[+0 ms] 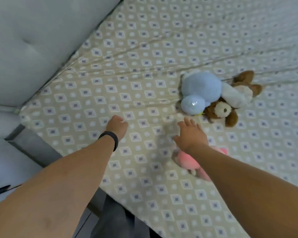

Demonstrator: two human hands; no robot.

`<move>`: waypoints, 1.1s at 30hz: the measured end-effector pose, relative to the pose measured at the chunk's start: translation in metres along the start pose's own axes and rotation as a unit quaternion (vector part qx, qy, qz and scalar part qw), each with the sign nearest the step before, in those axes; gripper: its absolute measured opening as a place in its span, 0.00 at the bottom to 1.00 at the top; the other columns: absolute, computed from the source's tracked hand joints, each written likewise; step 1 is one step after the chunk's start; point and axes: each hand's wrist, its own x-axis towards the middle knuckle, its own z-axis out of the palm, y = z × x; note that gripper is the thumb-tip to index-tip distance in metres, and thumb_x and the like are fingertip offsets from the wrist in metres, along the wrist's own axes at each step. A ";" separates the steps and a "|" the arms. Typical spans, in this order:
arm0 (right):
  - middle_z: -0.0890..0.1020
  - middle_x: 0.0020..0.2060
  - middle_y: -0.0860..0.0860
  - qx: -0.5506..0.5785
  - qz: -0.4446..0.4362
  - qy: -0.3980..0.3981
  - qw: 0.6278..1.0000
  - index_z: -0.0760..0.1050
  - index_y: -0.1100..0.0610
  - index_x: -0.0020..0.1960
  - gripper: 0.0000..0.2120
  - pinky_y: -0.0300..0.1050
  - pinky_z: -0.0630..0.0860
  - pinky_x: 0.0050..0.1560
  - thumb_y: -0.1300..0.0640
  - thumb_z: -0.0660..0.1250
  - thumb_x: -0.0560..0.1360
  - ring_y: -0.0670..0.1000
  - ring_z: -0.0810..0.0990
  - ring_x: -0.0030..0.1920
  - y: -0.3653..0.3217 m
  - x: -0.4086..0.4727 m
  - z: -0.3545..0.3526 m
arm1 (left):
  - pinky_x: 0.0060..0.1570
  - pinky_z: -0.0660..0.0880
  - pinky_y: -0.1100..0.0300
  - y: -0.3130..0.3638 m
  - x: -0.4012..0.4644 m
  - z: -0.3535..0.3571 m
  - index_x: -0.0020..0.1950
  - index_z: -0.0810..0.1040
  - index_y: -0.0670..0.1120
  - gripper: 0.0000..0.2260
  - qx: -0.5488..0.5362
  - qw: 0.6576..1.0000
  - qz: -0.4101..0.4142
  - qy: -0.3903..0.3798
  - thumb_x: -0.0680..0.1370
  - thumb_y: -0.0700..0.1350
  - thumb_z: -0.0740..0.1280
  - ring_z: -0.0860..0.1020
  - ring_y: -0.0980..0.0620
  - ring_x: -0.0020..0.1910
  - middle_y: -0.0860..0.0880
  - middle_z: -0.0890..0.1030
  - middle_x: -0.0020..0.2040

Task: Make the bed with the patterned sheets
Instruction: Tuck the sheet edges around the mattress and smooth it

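Two hands over beige diamond-patterned cotton sheet (pixel 127 79) | left hand (pixel 116 124) fingers curled under, grip unclear | right hand (pixel 191 134) spread, empty | risk: lower-right pink plush toy (pixel 187 160) snagging, wrinkling fabric

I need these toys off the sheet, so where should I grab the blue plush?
Probably grip the blue plush by its small round end, coming from the near side. That knob faces the right hand and sticks out clear of the brown plush dog.

Plush toys (pixel 213 98) on sheet (pixel 127 66), seemingly overlapping.
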 end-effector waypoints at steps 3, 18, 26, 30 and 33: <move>0.68 0.73 0.51 0.049 0.111 0.005 0.993 0.64 0.52 0.76 0.26 0.54 0.60 0.76 0.50 0.60 0.79 0.56 0.64 0.74 0.090 -0.031 0.011 | 0.54 0.72 0.53 0.041 -0.044 0.091 0.73 0.68 0.47 0.20 -0.003 0.995 0.020 -0.093 0.81 0.46 0.65 0.74 0.45 0.55 0.46 0.74 0.63; 0.77 0.56 0.49 0.302 0.106 0.018 0.947 0.67 0.47 0.65 0.27 0.57 0.79 0.54 0.35 0.64 0.71 0.54 0.79 0.52 0.237 -0.036 0.076 | 0.65 0.49 0.19 0.233 -0.073 0.300 0.80 0.39 0.65 0.57 0.491 0.815 0.299 0.072 0.61 0.79 0.68 0.30 0.31 0.76 0.46 0.27 0.79; 0.76 0.53 0.51 0.372 0.241 0.202 0.874 0.69 0.51 0.62 0.28 0.57 0.77 0.52 0.33 0.65 0.72 0.57 0.79 0.50 0.308 -0.029 0.057 | 0.62 0.69 0.34 0.249 -0.063 0.315 0.75 0.64 0.51 0.34 0.499 0.804 0.292 0.137 0.74 0.63 0.69 0.51 0.32 0.75 0.45 0.50 0.77; 0.76 0.55 0.51 0.403 0.237 0.226 0.854 0.69 0.50 0.65 0.29 0.57 0.77 0.53 0.32 0.65 0.72 0.57 0.79 0.53 0.307 -0.036 0.055 | 0.70 0.64 0.39 0.271 -0.058 0.296 0.73 0.67 0.44 0.27 0.532 0.802 0.255 0.094 0.77 0.55 0.66 0.62 0.31 0.71 0.39 0.61 0.73; 0.76 0.57 0.50 0.420 0.236 0.237 0.844 0.68 0.49 0.66 0.31 0.58 0.78 0.53 0.30 0.65 0.72 0.57 0.79 0.54 0.317 -0.047 0.054 | 0.57 0.75 0.40 0.262 -0.069 0.294 0.72 0.66 0.46 0.32 0.520 0.805 0.271 0.094 0.73 0.59 0.70 0.67 0.34 0.66 0.42 0.68 0.66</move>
